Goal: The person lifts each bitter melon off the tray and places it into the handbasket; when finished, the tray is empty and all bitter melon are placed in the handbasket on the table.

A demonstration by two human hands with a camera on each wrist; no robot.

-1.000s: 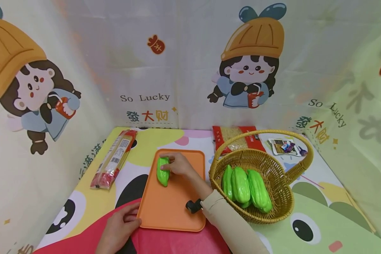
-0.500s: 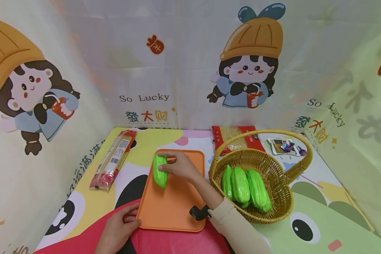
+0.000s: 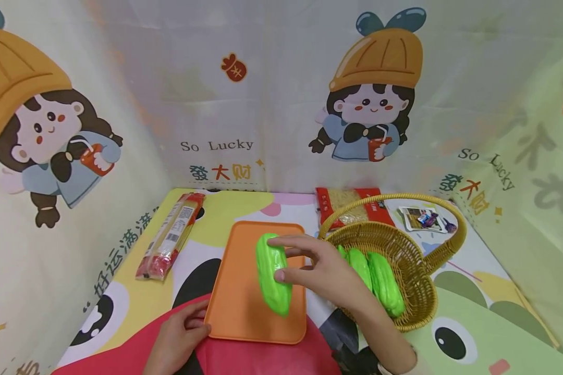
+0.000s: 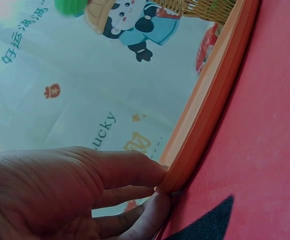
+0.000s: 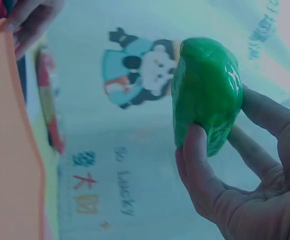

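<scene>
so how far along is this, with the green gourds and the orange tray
Nothing looks done yet: the orange tray carries no gourd. In hand: the right hand holds one green gourd lifted above the tray, while the left hand grips the tray's near corner. Left: several gourds lie in the wicker basket.

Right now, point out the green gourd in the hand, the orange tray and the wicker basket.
green gourd (image 3: 272, 276): head view, middle of its body, beside the right hand's fingers.
orange tray (image 3: 236, 307): head view, bare surface left of the gourd.
wicker basket (image 3: 415, 312): head view, woven wall at its near right rim.
</scene>
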